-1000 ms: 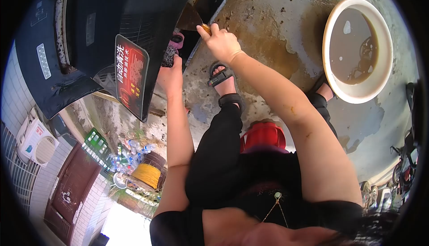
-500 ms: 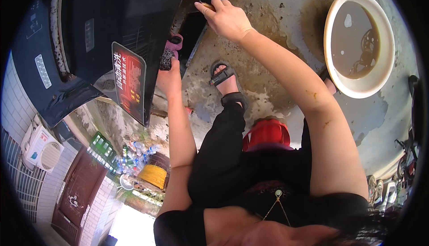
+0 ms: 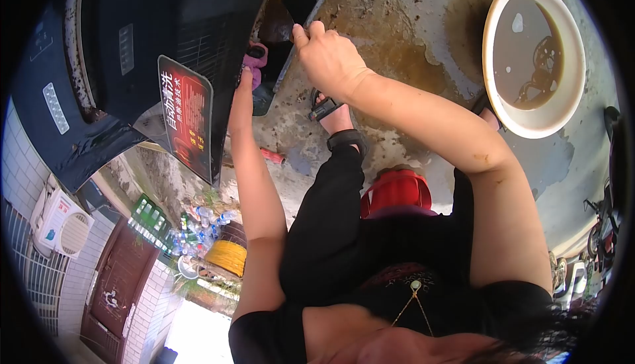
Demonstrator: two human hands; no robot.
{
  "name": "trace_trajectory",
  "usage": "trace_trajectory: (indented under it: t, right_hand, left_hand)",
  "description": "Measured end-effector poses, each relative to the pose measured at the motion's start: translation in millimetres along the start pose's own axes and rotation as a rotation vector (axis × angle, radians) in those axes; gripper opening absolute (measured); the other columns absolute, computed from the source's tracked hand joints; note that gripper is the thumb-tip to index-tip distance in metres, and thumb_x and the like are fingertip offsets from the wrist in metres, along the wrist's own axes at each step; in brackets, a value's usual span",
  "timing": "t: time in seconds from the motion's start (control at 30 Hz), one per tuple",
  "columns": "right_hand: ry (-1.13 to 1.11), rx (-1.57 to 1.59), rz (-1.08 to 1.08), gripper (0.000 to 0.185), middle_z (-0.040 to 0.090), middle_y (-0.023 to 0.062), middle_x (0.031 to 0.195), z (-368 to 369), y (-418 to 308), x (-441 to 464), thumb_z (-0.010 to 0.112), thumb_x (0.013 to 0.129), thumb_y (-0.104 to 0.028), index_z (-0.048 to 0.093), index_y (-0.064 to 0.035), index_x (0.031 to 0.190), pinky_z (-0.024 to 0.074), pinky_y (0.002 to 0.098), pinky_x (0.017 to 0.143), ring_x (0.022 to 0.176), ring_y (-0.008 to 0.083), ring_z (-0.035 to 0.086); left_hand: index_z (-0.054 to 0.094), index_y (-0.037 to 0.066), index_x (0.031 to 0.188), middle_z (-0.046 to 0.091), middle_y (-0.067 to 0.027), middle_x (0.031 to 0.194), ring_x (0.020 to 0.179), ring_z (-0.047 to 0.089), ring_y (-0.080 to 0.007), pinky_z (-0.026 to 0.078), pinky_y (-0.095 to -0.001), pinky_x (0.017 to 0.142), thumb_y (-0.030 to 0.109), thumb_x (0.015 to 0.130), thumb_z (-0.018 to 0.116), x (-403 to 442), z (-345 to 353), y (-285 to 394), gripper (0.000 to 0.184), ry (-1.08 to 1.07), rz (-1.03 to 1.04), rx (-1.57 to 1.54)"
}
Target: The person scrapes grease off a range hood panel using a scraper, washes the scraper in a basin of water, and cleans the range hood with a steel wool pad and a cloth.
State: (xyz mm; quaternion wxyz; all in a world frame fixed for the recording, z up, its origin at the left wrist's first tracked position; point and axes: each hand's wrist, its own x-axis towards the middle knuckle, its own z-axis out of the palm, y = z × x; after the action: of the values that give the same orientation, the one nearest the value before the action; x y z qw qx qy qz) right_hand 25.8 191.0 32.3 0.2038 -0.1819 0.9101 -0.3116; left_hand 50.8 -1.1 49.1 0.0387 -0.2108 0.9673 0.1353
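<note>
A black range hood (image 3: 139, 26) with a red-and-black label (image 3: 188, 119) fills the upper left, tilted. My right hand (image 3: 331, 59) is closed round the handle of a scraper, whose broad, dark, dirty blade (image 3: 276, 21) points into the opening along the hood's edge. My left hand (image 3: 242, 92) reaches behind the hood's near panel; only its thumb side shows, and its fingers and anything in them are hidden. Just above it sits a pink object (image 3: 258, 58) with a dark hole, its kind unclear.
A white basin (image 3: 493, 79) of murky water, with dark ring-shaped parts (image 3: 542, 66) in it, stands at right on wet, stained concrete. A red stool (image 3: 397, 192) is beneath me. Bottles (image 3: 202, 225) and a yellow roll (image 3: 226, 257) lie at lower left.
My right hand has drawn down toward me, and more of the blade shows. My left hand has moved up behind the panel; the dark scourer seen in it is now out of sight.
</note>
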Motion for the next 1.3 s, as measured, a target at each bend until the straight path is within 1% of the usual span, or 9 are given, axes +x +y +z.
trace_trajectory:
  t: [0.23, 0.33, 0.47, 0.8, 0.9, 1.07, 1.17, 1.2, 1.3]
  right_hand:
    - [-0.098, 0.046, 0.015, 0.061, 0.052, 0.0205, 0.086, 8, -2, -12, 0.053, 0.071, -0.005, 0.034, 0.0019, 0.129, 0.0507, 0.0356, 0.060, 0.070, 0.0314, 0.060]
    - [-0.122, 0.033, 0.075, 0.060, 0.052, 0.0208, 0.084, 3, -11, -13, 0.051, 0.072, -0.006, 0.034, 0.0005, 0.130, 0.0508, 0.0361, 0.056, 0.067, 0.0314, 0.061]
    - [-0.125, -0.011, 0.106, 0.052, 0.055, 0.0165, 0.079, 23, -33, 8, 0.051, 0.078, -0.006, 0.038, -0.0003, 0.128, 0.0498, 0.0333, 0.049, 0.065, 0.0267, 0.060]
    - [-0.212, -0.031, 0.172, 0.028, 0.057, 0.0155, 0.084, 11, -62, 26, 0.045, 0.086, -0.013, 0.053, 0.0018, 0.108, 0.0510, 0.0362, 0.054, 0.072, 0.0272, 0.061]
    - [-0.231, -0.061, 0.156, 0.027, 0.057, 0.0153, 0.085, 6, -65, 17, 0.046, 0.085, -0.013, 0.054, 0.0023, 0.106, 0.0512, 0.0376, 0.055, 0.072, 0.0275, 0.061]
    - [-0.097, -0.021, 0.168, 0.033, 0.057, 0.0148, 0.083, 27, -52, 16, 0.049, 0.082, -0.012, 0.052, -0.0022, 0.114, 0.0501, 0.0350, 0.051, 0.073, 0.0269, 0.060]
    - [-0.055, -0.019, 0.168, 0.030, 0.057, 0.0151, 0.083, 21, -37, 0, 0.046, 0.086, -0.014, 0.052, -0.0031, 0.113, 0.0500, 0.0340, 0.051, 0.071, 0.0269, 0.061]
    - [-0.054, -0.048, 0.178, 0.029, 0.057, 0.0154, 0.083, 22, -39, 4, 0.045, 0.087, -0.015, 0.053, -0.0024, 0.112, 0.0501, 0.0342, 0.051, 0.071, 0.0272, 0.061]
    - [-0.117, -0.037, 0.175, 0.028, 0.057, 0.0163, 0.085, 24, -45, 20, 0.044, 0.087, -0.015, 0.053, -0.0019, 0.110, 0.0509, 0.0362, 0.053, 0.073, 0.0286, 0.062]
  left_hand:
    - [0.057, 0.006, 0.101, 0.046, -0.0183, 0.106, 0.097, 0.048, -0.0315, 0.041, -0.0375, 0.084, 0.024, 0.061, 0.069, -3, 0, 0, 0.046, -0.009, -0.166, -0.124]
    - [0.056, 0.001, 0.098, 0.051, -0.0172, 0.099, 0.086, 0.051, -0.0316, 0.041, -0.0354, 0.082, 0.016, 0.062, 0.068, -38, -24, -15, 0.041, 0.241, -0.126, -0.140]
    - [0.054, -0.002, 0.099, 0.052, -0.0145, 0.097, 0.088, 0.050, -0.0298, 0.041, -0.0376, 0.081, 0.016, 0.065, 0.068, -48, -49, -59, 0.041, 0.598, 0.455, 0.576]
    - [0.052, 0.002, 0.087, 0.046, -0.0114, 0.087, 0.086, 0.046, -0.0253, 0.039, -0.0351, 0.072, 0.026, 0.060, 0.078, -18, -77, -74, 0.044, 1.112, 0.211, 0.116]
    - [0.049, 0.003, 0.094, 0.039, -0.0106, 0.097, 0.095, 0.043, -0.0234, 0.037, -0.0353, 0.079, 0.014, 0.048, 0.081, -16, -85, -98, 0.057, 1.038, 0.130, 0.110]
    - [0.051, 0.002, 0.104, 0.047, -0.0132, 0.102, 0.096, 0.045, -0.0277, 0.040, -0.0368, 0.082, 0.019, 0.071, 0.067, 5, -42, -134, 0.040, 0.826, 0.343, 0.301]
    - [0.055, 0.000, 0.103, 0.054, -0.0162, 0.096, 0.092, 0.046, -0.0321, 0.039, -0.0394, 0.081, 0.027, 0.066, 0.073, 6, -23, -117, 0.049, 0.599, 0.442, 0.346]
    - [0.055, 0.001, 0.103, 0.054, -0.0173, 0.096, 0.093, 0.046, -0.0330, 0.038, -0.0397, 0.083, 0.026, 0.066, 0.072, 4, -10, -106, 0.048, 0.541, 0.353, 0.108]
    - [0.055, -0.001, 0.103, 0.054, -0.0201, 0.103, 0.097, 0.049, -0.0322, 0.039, -0.0396, 0.087, 0.017, 0.067, 0.069, -10, 9, -92, 0.043, 0.445, 0.212, 0.301]
